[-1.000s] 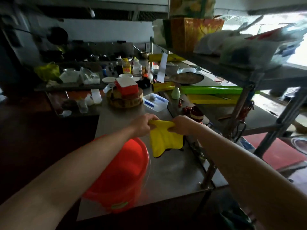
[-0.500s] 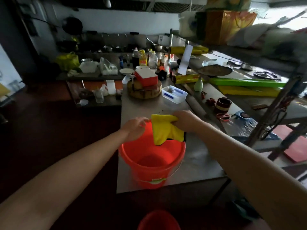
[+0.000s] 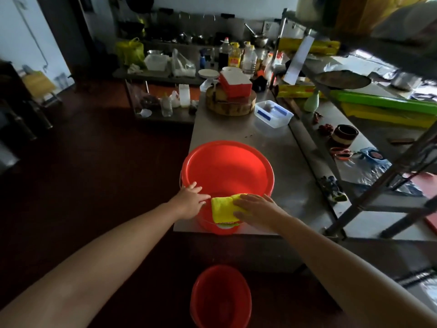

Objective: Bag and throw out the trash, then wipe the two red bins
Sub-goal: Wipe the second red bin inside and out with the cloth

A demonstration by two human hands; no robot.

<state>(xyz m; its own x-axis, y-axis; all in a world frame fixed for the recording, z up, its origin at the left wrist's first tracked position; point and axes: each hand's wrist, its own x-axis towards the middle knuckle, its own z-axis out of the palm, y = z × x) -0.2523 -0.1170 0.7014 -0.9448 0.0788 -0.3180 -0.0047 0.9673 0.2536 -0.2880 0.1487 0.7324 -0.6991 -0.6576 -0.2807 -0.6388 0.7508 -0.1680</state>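
Right hand (image 3: 256, 209), fingers flat, presses a yellow cloth (image 3: 222, 208) over the near rim of the round red plastic bin (image 3: 227, 166); left hand (image 3: 189, 201), spread, touches that rim.

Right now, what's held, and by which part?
Nothing gripped: right hand presses a yellow cloth flat on the round red plastic bin; left hand rests on its near rim.

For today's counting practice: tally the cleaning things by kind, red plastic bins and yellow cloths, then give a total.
Round red plastic bins: 2 (far bin, near bin)
Yellow wiping cloth: 1
Total: 3
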